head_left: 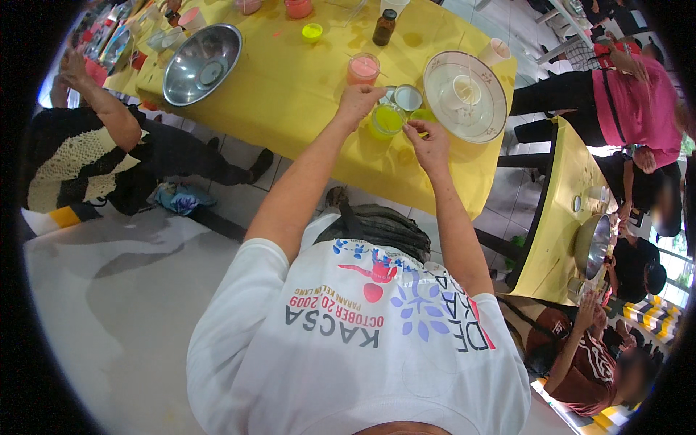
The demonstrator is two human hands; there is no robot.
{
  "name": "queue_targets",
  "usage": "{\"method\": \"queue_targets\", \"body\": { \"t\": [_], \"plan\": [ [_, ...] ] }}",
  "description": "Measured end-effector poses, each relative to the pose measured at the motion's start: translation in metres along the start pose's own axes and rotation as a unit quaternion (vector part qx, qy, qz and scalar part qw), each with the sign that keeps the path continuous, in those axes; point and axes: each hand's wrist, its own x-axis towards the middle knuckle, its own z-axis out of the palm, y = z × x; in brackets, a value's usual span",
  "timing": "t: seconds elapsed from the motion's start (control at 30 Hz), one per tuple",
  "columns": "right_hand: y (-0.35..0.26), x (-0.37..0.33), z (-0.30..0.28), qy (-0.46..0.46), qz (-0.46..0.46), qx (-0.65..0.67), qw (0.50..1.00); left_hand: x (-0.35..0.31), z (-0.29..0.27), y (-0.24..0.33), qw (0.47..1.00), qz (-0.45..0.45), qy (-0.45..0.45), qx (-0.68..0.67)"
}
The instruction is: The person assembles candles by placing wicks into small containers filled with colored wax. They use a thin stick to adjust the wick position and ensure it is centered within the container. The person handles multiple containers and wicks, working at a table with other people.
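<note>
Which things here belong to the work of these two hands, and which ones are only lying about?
Likely in the work: yellow-green jar, between left hand and right hand; perhaps pink jar, near the left hand.

Seemingly lying about: steel bowl; brown bottle; patterned plate.

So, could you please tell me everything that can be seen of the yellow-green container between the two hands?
The container is small, round and clear-looking, perhaps glass or plastic, with bright yellow-green contents. It appears upright and open on the yellow-covered table, left of the large white plate. The right hand is at its right side, the left hand at its upper left; whether either touches it is unclear.
</note>
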Motion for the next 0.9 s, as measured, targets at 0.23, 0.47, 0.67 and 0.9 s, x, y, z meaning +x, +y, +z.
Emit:
{"method": "queue_targets", "body": {
  "t": [0.23,0.47,0.67,0.9],
  "plan": [
    [-0.006,-0.002,-0.001,0.01,-0.036,-0.007,0.999,-0.008,-0.005,0.003,1.0,-0.003,0.014,0.019],
    [-0.007,-0.003,-0.002,0.003,-0.029,-0.014,0.999,-0.022,-0.012,0.001,1.0,0.003,0.008,0.011],
    [-0.02,-0.009,-0.006,0.0,-0.055,-0.042,0.998,-0.029,-0.015,-0.002,1.0,-0.007,0.01,-0.015],
    [-0.049,-0.017,-0.005,-0.083,-0.068,-0.087,0.99,-0.023,-0.017,-0.015,0.999,0.005,0.009,-0.042]
  ]
}}
